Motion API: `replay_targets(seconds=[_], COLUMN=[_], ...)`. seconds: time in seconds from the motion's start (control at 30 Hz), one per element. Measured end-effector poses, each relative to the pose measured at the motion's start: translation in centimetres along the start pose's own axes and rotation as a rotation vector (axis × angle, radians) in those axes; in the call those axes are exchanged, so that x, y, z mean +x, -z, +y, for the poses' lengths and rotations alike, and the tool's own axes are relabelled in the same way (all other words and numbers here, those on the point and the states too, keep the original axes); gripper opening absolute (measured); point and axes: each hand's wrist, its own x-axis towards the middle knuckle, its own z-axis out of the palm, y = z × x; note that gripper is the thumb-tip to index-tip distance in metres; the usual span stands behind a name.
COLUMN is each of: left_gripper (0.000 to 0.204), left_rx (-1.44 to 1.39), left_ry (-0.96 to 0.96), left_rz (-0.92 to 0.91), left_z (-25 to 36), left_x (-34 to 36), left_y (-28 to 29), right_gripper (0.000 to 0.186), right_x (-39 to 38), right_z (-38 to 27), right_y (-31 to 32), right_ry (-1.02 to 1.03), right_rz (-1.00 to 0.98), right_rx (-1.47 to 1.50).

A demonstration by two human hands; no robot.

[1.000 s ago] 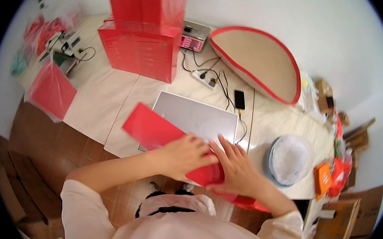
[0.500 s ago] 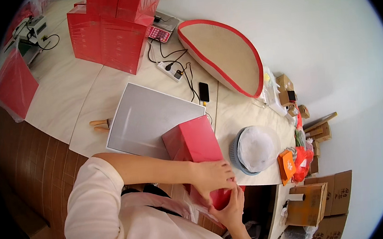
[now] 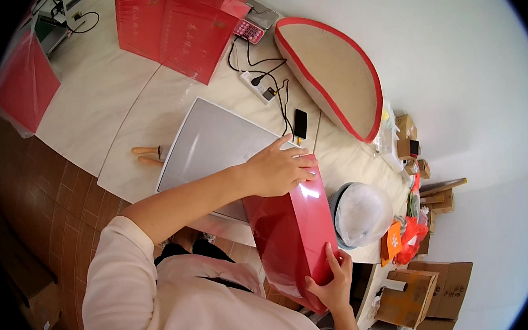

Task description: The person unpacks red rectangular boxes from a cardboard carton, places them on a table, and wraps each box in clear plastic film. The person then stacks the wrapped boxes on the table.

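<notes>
A glossy red flat box (image 3: 294, 237) stands on edge at the near rim of the pale bench (image 3: 104, 109), tilted toward the person; the left hand (image 3: 277, 169) lies over its top edge, fingers pressed together and curled; the right hand (image 3: 334, 280) grips its lower corner, thumb on the face, other fingers hidden behind; a smooth grey board (image 3: 213, 144) lies beside it; brown wood floor (image 3: 25, 202) below.
</notes>
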Motion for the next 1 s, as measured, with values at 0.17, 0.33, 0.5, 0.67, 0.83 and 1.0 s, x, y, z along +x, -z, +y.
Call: replay_targets(seconds=[0.17,0.33,0.5,0.67,0.83,1.0], left_gripper=[0.031,0.031,0.03,0.024,0.035,0.047], left_rx=[0.107,0.188,0.009,-0.391,-0.81,-1.369], left_ry=[0.094,0.327,0.615,0.997,1.054,1.154], left_rz=[0.059,0.23,0.723,0.977,1.141,1.178], left_z=[-4.1,-7.4,-6.9,-3.4,-2.4,-1.5], left_x=[-0.4,-1.6,-9.4,-19.6,-22.0,-21.2], left_y=[1.9,4.4,4.8,0.9,-6.6,-8.8], right_gripper=[0.084,0.083,0.085,0.089,0.089,0.074], right_x=[5.4,13.2,21.5,27.8,28.0,23.2], right_z=[-2.1,-3.6,-6.6,-10.1,-11.3,-11.7], right_y=[-1.5,-3.6,-5.3,-6.9,-4.9,0.5], right_ry=[0.073,0.231,0.375,0.395,0.521,0.244], right_rz=[0.051,0.111,0.152,0.074,0.033,-0.443], right_rx=[0.009,0.041,0.054,0.093,0.198,1.022])
